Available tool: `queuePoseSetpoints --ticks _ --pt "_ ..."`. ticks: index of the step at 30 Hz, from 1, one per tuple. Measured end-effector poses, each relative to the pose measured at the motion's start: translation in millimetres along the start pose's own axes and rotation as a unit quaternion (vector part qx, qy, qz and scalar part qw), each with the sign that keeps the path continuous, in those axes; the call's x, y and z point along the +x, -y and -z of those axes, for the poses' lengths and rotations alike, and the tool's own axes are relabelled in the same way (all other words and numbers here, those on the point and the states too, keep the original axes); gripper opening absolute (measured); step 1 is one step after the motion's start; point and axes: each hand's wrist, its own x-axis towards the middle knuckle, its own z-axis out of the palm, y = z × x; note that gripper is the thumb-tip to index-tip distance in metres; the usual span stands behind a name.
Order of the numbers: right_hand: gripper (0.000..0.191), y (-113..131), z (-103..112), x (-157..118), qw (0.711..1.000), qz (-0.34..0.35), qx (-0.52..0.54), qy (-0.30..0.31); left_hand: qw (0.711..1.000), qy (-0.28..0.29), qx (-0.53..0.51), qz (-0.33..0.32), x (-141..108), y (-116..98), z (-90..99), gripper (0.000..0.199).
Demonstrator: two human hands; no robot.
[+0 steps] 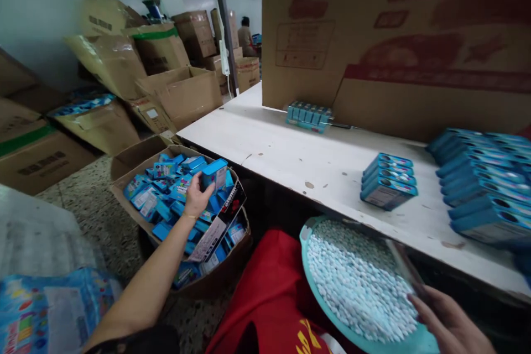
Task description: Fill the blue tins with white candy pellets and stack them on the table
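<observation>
My left hand grips a small blue box between thumb and fingers. It is above an open carton heaped with similar blue boxes. At the lower right my right hand, partly blurred, is closed on a thin, flat, dark-edged object whose kind I cannot make out. That object is over the right side of a turquoise basin of small white pellets. A short row of blue boxes stands on the white table behind the basin.
The white table has a large cardboard box at its back. Blue boxes are stacked at the right, with a packed set farther left. Several cartons fill the left background. A printed blue bag lies lower left.
</observation>
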Motion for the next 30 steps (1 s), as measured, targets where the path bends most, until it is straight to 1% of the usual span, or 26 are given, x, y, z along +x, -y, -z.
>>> queuePoseSetpoints --ticks 1,2,3,4,6,7,8,9,10,12,14,15,16,18,19,21,22,23,24,25,26,27,28,29,30 --pt "0.055 2.6 -4.9 -6.8 1.000 -0.013 0.022 0.013 0.997 0.025 -0.073 0.010 -12.9 -14.5 -7.0 0.048" --pt "0.061 5.0 -10.4 -11.7 0.998 -0.023 0.044 0.025 0.987 0.057 -0.143 0.039 -26.4 -28.2 -15.5 0.045" --pt "0.065 6.8 -16.2 -14.9 0.997 -0.023 0.065 0.035 0.968 0.087 -0.219 0.090 -40.1 -40.5 -25.4 0.043" --pt "0.066 7.8 -21.9 -16.6 0.996 -0.019 0.081 0.046 0.940 0.115 -0.282 0.152 -53.4 -51.0 -36.2 0.042" --pt "0.062 7.5 -31.6 -17.9 0.991 -0.006 0.112 0.073 0.860 0.156 -0.381 0.303 -77.3 -66.2 -59.3 0.040" --pt "0.061 6.8 -35.3 -18.4 0.989 -0.007 0.127 0.077 0.825 0.170 -0.399 0.362 -87.7 -70.9 -70.9 0.039" --pt "0.061 6.1 -37.9 -19.3 0.987 -0.010 0.138 0.081 0.800 0.182 -0.402 0.405 -97.2 -74.1 -81.8 0.038" --pt "0.060 5.5 -39.6 -20.7 0.986 -0.016 0.145 0.084 0.785 0.195 -0.396 0.435 -106.0 -76.0 -91.7 0.038" --pt "0.061 5.0 -40.3 -22.5 0.985 -0.022 0.146 0.090 0.776 0.208 -0.385 0.454 -114.4 -76.9 -100.1 0.038" --pt "0.058 3.5 -39.4 -26.9 0.987 -0.020 0.121 0.107 0.776 0.229 -0.346 0.474 -130.6 -76.5 -110.8 0.045" --pt "0.052 -0.3 -35.6 -31.0 0.992 0.018 0.050 0.111 0.773 0.268 -0.297 0.492 -146.3 -73.1 -112.0 0.053" --pt "0.049 -3.1 -32.8 -32.8 0.993 0.040 -0.004 0.107 0.765 0.302 -0.272 0.500 -153.4 -70.0 -109.4 0.055" --pt "0.045 -6.3 -29.4 -34.2 0.992 0.056 -0.060 0.101 0.750 0.350 -0.246 0.505 -159.4 -65.7 -105.3 0.054" --pt "0.040 -12.6 -21.9 -36.3 0.981 0.064 -0.161 0.092 0.714 0.450 -0.186 0.502 -166.4 -54.5 -95.6 0.043" --pt "0.039 -14.9 -18.0 -36.9 0.974 0.056 -0.202 0.088 0.710 0.489 -0.157 0.483 -167.0 -48.4 -91.5 0.038" --pt "0.037 -16.8 -10.8 -37.1 0.960 0.043 -0.265 0.082 0.719 0.552 -0.117 0.406 -162.0 -38.2 -87.9 0.031" --pt "0.036 -16.3 -7.6 -36.6 0.952 0.040 -0.293 0.079 0.717 0.583 -0.107 0.366 -157.0 -35.5 -88.7 0.032" --pt "0.035 -15.1 -4.6 -35.8 0.944 0.039 -0.318 0.079 0.707 0.615 -0.105 0.334 -150.8 -34.9 -91.2 0.037" --pt "0.034 -13.3 -1.9 -34.9 0.936 0.041 -0.340 0.081 0.687 0.650 -0.102 0.307 -144.0 -36.7 -94.9 0.048" --pt "0.032 -11.3 0.5 -33.8 0.928 0.044 -0.360 0.086 0.661 0.687 -0.093 0.288 -137.0 -40.4 -99.4 0.064" --pt "0.031 -9.5 2.5 -32.7 0.920 0.048 -0.379 0.091 0.630 0.722 -0.077 0.275 -130.1 -45.7 -104.3 0.081" --pt "0.030 -8.1 4.0 -31.8 0.912 0.052 -0.396 0.094 0.595 0.757 -0.056 0.265 -123.8 -51.8 -108.9 0.093" --pt "0.029 -7.3 4.3 -30.8 0.905 0.055 -0.410 0.097 0.561 0.787 -0.035 0.255 -118.3 -57.8 -112.8 0.099" --pt "0.028 -7.2 3.3 -29.6 0.901 0.056 -0.420 0.096 0.530 0.811 -0.014 0.248 -113.7 -63.0 -115.9 0.098" --pt "0.028 -7.8 0.2 -28.0 0.901 0.053 -0.421 0.091 0.508 0.825 -0.001 0.247 -110.1 -66.7 -117.8 0.091"
